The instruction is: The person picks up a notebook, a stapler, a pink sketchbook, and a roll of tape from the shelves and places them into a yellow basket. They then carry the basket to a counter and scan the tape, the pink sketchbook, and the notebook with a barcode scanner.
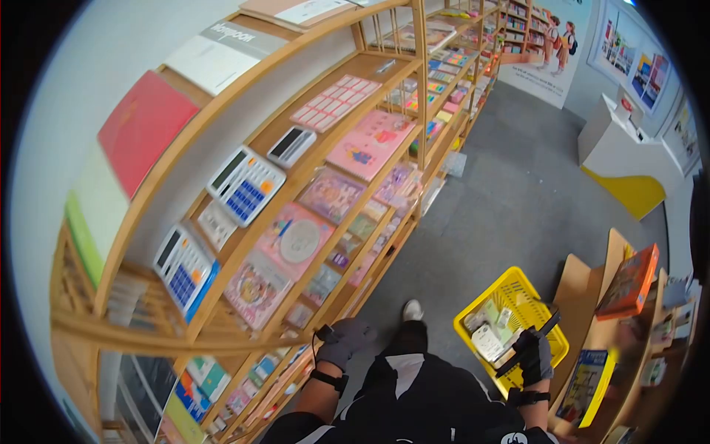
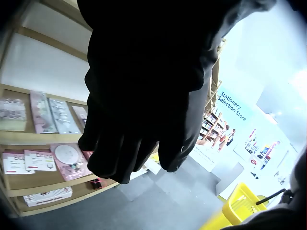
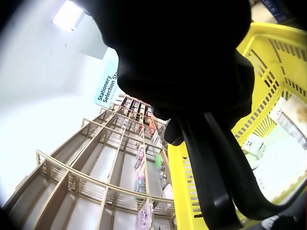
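My gloved right hand [image 1: 534,357] grips the black handles [image 3: 208,177] of a yellow shopping basket [image 1: 515,275]. Inside the basket lie several small packaged goods, among them a white pack [image 1: 487,342]. The gloved left hand [image 1: 346,342] holds nothing and hangs beside the wooden display shelf, its fingers loosely bent downward in the left wrist view. Nearest that hand are the shelf's lower tiers of notebooks and small packets. Higher up sit calculators [image 1: 246,183] and a pink illustrated notebook [image 1: 370,143].
A long wooden shelf [image 1: 421,89] runs along the left. On the right, a lower shelf [image 1: 573,285] holds an orange box [image 1: 629,283] and a yellow-edged box [image 1: 586,388]. Grey floor [image 1: 473,214] stretches between them toward a white counter [image 1: 617,140].
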Tool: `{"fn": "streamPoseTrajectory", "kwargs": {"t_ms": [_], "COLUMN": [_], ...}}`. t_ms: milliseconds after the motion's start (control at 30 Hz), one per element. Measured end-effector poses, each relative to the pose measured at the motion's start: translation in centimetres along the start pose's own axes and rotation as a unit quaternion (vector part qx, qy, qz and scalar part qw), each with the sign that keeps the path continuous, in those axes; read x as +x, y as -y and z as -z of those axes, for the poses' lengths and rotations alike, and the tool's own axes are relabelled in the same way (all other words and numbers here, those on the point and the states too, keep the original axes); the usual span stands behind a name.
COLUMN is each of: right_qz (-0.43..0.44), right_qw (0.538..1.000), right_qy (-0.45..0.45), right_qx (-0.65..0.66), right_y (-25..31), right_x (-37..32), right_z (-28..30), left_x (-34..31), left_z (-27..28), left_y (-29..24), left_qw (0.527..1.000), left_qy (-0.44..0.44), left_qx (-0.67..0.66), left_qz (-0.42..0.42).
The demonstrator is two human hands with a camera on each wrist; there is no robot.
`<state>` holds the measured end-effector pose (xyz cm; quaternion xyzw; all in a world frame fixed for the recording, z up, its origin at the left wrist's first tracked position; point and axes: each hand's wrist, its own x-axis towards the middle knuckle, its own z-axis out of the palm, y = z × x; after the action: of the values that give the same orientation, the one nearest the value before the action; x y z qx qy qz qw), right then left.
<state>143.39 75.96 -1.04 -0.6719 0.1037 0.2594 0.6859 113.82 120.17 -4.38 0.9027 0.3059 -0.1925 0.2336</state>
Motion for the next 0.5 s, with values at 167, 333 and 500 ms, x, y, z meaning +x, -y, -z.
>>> {"fn": "streamPoseTrajectory", "kwargs": {"t_ms": [167,333,500], "right_qz": [0.002,0.166,0.132], "right_qw": [0.999,0.919,0.919], "right_qy": [-0.007,0.047,0.067], "right_qx": [-0.031,-0.355,-0.364], "right_y": [4.0,7.9,12.3], "right_x": [7.8,14.0,18.8], "right_z": [-0.2,-1.6,-5.2], "left_x": [7.7,14.6,18.6], "left_z": [7.4,13.3,17.1], "left_y": [-7.1,-10.7,-11.3], "left_qw": [0.996,0.956,0.925], "left_qy": [-0.039,-0.16,-0.283], "left_qx": [-0.038,-0.194,-0.213], "left_qz": [-0.077,-0.153,-0.137]}}
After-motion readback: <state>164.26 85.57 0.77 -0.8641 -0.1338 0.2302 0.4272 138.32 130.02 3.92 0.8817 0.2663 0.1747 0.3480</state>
